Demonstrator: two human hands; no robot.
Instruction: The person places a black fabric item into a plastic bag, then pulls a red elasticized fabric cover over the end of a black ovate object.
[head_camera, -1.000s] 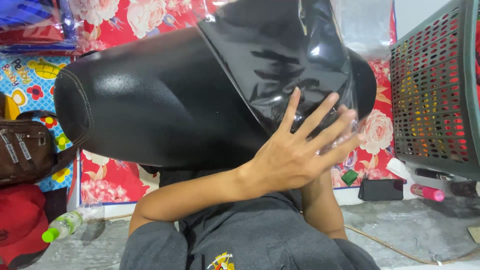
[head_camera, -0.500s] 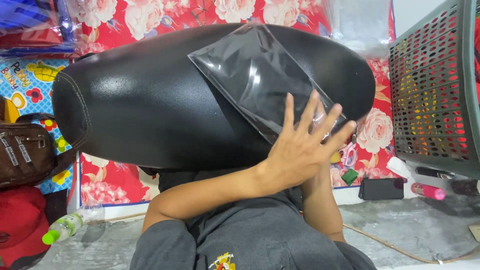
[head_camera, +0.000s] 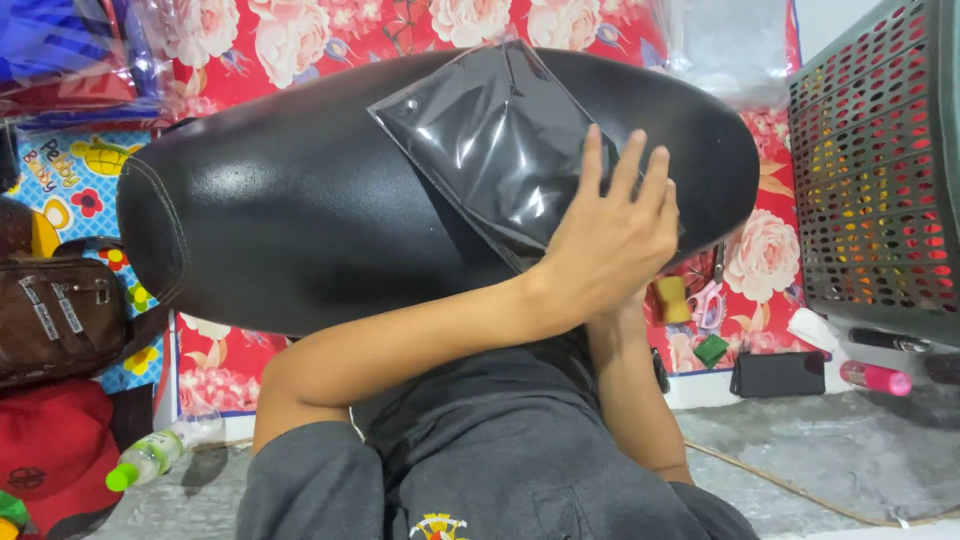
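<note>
Left hand (head_camera: 612, 235) lay flat with fingers spread on a clear plastic sheet (head_camera: 490, 140), pressing it against a large black seat (head_camera: 300, 210) propped across the person's lap, while the right hand stayed hidden beneath the seat, its grip impossible to tell, with a green perforated basket (head_camera: 880, 170) nearby.

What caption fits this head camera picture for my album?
Left hand pressing a clear plastic sheet onto a black motorbike seat.
</note>
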